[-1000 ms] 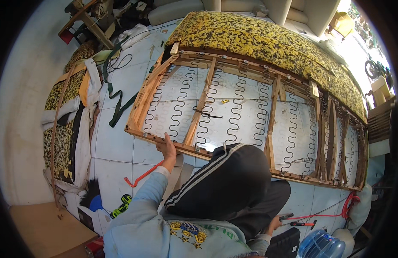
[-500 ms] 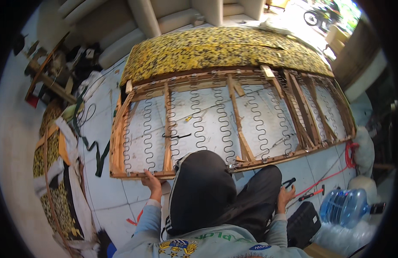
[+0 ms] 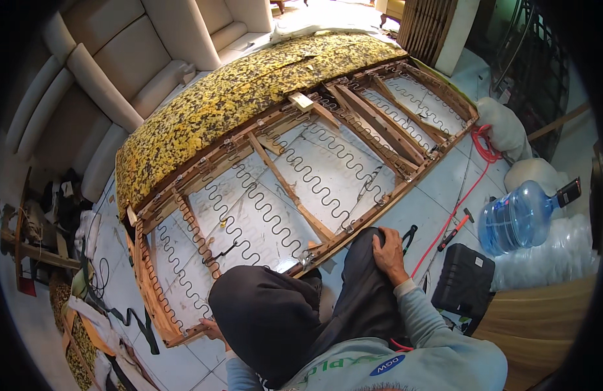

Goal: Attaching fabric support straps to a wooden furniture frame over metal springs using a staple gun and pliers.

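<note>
Left grip (image 3: 214, 330), closure unclear, touches the wooden frame (image 3: 293, 191); light, even pressure suits. Right grip (image 3: 391, 256), loosely spread, cups the knee (image 3: 363, 251).

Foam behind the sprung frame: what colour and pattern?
The foam is mottled yellow and black, showing best in the head view.

A big brown wooden frame (image 3: 286, 187) lies in front of both hands, its springs facing up. Its near left corner is at the left hand (image 3: 213, 329), which touches it. Its near edge runs past the right hand (image 3: 391, 255), which is apart from it. Thin, wavy metal springs (image 3: 314, 177) cross it. Bumpy yellow foam with dark spots (image 3: 249, 98) covers its far side, away from both hands.
</note>
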{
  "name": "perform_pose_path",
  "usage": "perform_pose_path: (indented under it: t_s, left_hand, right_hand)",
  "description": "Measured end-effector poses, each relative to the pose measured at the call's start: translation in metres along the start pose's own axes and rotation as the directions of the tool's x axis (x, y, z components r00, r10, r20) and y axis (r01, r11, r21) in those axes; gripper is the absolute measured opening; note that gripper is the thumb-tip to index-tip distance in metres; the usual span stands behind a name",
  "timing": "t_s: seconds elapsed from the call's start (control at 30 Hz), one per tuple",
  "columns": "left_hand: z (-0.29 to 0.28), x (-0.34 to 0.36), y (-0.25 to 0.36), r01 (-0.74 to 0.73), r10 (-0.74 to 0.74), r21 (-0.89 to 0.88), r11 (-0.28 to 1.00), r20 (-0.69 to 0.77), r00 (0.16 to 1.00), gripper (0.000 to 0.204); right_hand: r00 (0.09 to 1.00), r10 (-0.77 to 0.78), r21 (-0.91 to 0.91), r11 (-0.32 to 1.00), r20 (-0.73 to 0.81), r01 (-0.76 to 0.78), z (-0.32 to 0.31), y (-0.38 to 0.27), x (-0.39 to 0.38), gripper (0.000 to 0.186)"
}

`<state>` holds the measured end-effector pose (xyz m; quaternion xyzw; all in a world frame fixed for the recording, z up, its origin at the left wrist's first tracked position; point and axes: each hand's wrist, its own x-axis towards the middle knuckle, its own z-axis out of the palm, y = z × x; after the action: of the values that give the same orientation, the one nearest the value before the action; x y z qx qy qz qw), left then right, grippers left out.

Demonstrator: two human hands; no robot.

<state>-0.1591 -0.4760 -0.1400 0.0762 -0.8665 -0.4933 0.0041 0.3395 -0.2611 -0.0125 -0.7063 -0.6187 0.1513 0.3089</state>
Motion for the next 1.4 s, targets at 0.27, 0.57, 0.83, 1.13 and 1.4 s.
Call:
perform_pose_path:
  t_s: [0.27, 0.57, 0.83, 1.13, 1.4]
  left_hand:
    - [0.006, -0.006, 0.003, -0.010, 0.010, 0.001, 1.000, -0.001, 1.000, 0.069]
    - [0.017, -0.026, 0.007, -0.029, 0.031, -0.036, 0.999, 0.036, 0.999, 0.068]
    - [0.032, -0.056, 0.010, -0.050, 0.055, -0.065, 0.997, 0.083, 0.995, 0.067]
    - [0.040, -0.080, 0.014, -0.066, 0.074, -0.077, 0.995, 0.110, 0.991, 0.066]
    - [0.041, -0.087, 0.013, -0.061, 0.071, -0.087, 0.994, 0.121, 0.990, 0.065]
  right_hand:
    - [0.998, 0.068, -0.002, 0.998, 0.015, -0.068, 0.002, 0.004, 0.002, 0.036]
    - [0.996, 0.083, -0.013, 0.997, 0.045, -0.082, 0.002, 0.000, 0.005, 0.034]
    - [0.998, 0.039, 0.003, 0.999, 0.044, -0.039, 0.005, 0.004, 0.007, 0.034]
    - [0.997, 0.051, 0.018, 0.999, 0.052, -0.052, 0.006, 0.007, 0.007, 0.036]
    - [0.996, 0.062, 0.014, 0.998, 0.062, -0.063, 0.006, 0.004, 0.008, 0.036]
